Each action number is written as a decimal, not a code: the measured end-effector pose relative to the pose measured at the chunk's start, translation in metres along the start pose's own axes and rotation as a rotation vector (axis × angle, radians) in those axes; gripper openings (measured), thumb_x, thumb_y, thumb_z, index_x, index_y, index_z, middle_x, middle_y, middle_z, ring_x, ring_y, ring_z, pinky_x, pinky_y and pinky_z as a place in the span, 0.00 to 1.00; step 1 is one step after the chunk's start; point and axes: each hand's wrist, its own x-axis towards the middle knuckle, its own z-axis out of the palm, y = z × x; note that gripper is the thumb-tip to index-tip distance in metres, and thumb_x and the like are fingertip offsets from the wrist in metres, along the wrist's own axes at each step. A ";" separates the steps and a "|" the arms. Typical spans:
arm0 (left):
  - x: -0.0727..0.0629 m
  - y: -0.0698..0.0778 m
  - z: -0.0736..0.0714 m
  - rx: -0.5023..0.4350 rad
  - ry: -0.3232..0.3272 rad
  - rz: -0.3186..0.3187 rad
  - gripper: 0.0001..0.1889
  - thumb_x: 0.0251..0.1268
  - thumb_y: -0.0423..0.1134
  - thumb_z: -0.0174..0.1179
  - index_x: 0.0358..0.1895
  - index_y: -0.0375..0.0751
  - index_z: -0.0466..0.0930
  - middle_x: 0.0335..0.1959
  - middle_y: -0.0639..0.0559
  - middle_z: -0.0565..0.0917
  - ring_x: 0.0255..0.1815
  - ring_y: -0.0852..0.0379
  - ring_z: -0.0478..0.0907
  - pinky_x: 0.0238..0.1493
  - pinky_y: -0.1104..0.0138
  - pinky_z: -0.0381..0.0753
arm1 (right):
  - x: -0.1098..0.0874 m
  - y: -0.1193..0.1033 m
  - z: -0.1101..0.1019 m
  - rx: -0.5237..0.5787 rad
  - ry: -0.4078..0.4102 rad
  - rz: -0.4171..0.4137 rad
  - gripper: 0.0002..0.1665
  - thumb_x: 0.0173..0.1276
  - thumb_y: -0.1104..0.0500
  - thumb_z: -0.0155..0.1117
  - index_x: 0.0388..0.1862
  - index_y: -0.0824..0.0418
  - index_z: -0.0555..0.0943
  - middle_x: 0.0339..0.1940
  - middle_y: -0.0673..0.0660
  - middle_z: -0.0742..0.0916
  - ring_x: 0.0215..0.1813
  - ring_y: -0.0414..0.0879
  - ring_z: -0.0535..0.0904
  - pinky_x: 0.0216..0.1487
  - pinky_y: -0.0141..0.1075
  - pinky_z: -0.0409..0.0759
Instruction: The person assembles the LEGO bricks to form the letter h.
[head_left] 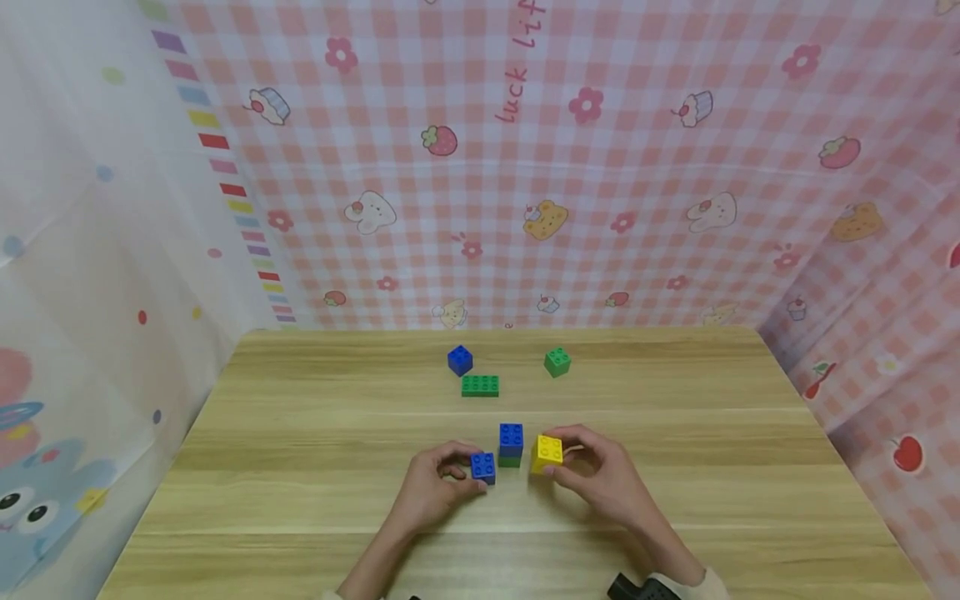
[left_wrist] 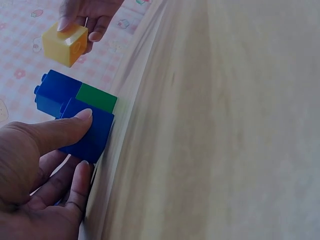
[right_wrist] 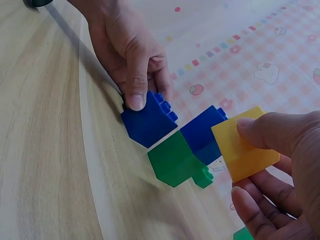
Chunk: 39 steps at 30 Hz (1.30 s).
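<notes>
My left hand (head_left: 433, 489) pinches a blue toy building block (head_left: 483, 469) between thumb and fingers, low at the table's surface. Just right of it stands a small stack, a blue block (head_left: 511, 437) on top of a green block (head_left: 510, 462). On the stack's other side, my right hand (head_left: 606, 477) grips a yellow block (head_left: 548, 452) by thumb and fingertips. That yellow block (right_wrist: 245, 145) looks raised off the table in the right wrist view. In the left wrist view, the held blue block (left_wrist: 90, 131) partly covers the stack.
Farther back on the wooden table (head_left: 315, 433) lie a long green block (head_left: 480, 386), another blue block (head_left: 460, 361) and a small green block (head_left: 557, 362). A pink checked cloth (head_left: 480, 183) hangs behind the table's far edge, with more printed cloth at both sides.
</notes>
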 end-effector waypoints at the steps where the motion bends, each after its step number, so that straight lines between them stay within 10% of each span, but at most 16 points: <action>1: -0.001 0.000 0.001 0.001 -0.001 0.002 0.21 0.49 0.33 0.79 0.50 0.47 0.87 0.45 0.48 0.88 0.39 0.56 0.81 0.41 0.72 0.82 | 0.000 -0.001 0.001 0.000 -0.002 -0.001 0.25 0.63 0.57 0.78 0.58 0.48 0.83 0.54 0.50 0.87 0.53 0.50 0.82 0.56 0.33 0.86; 39: -0.010 0.004 0.022 0.034 -0.085 0.043 0.20 0.51 0.36 0.80 0.49 0.48 0.87 0.45 0.51 0.87 0.41 0.55 0.80 0.41 0.73 0.81 | -0.009 -0.012 0.032 -0.018 -0.077 -0.136 0.23 0.62 0.56 0.79 0.55 0.46 0.83 0.51 0.46 0.89 0.49 0.42 0.84 0.54 0.45 0.87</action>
